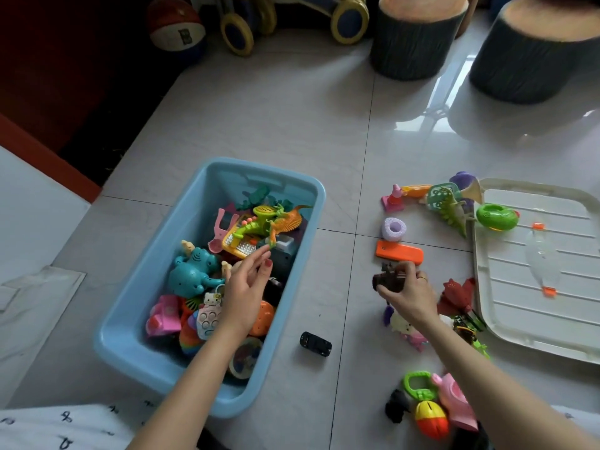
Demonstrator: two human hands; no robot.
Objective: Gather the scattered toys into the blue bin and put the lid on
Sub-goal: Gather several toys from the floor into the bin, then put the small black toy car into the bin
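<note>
The blue bin (156, 254) stands on the tiled floor at centre left, holding several toys, among them a teal elephant (193, 271) and green and orange dinosaurs (276, 219). My left hand (248, 284) hovers over the bin with fingers apart and nothing in it. To the right of the bin, my right hand (407, 292) grips a small dark brown toy (386, 280) just above the floor. The white lid (532, 267) lies flat at the right. An orange block (399, 253), a purple ring (393, 228) and a black toy car (315, 343) lie on the floor.
More toys lie loose: a pink cone (393, 199), a green dinosaur (453, 212), a green ring (496, 216) on the lid's edge, a red toy (459, 295), and a rattle (428, 414) at the bottom. Two stump-shaped stools (418, 37) and a ball (177, 27) stand at the back.
</note>
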